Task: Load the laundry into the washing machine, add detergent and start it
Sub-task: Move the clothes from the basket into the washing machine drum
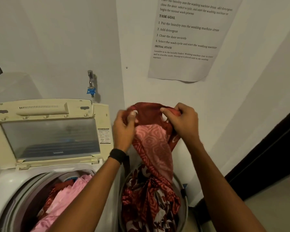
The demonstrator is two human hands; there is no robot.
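Watching from my end, the washing machine (3,186) has its lid (50,138) flipped up so the drum's free to load, with pink and dark red clothes (65,195) piled inside. Basket (185,215) just beside it on the right holds more red patterned laundry, and the red cloth (151,141) hangs up out of it, tail down in the pile. Left hand (124,129) and right hand (182,123) both pinch its top edge, held high I'd guess to pull it clear before it goes to the drum.
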